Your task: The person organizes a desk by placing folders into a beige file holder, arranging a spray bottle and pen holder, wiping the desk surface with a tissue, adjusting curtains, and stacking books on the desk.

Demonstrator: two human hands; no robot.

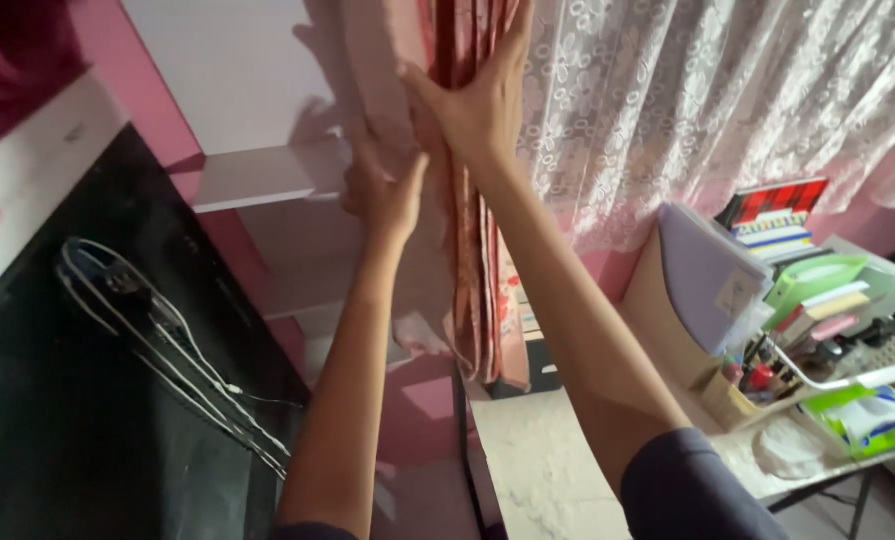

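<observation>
Curtain (472,250), pink and gathered into a narrow bunch, hung straight down at the middle of the view, its long axis vertical. Both arms reached up to it. The right hand (482,95) lay flat against the folds, fingers (512,40) pressed together and pointing up, thumb spread to the side. The left hand (387,190) gripped the bunch's left edge just below, fingers curled into the cloth. White lace (707,100) covered the window to the right. The room had pink walls and a white shelf (267,172). A pale bench (537,460) stood below, carrying a file box (697,285) of folders and a tray (867,360) of pens. Cables (167,350) lay on a black surface at left.
</observation>
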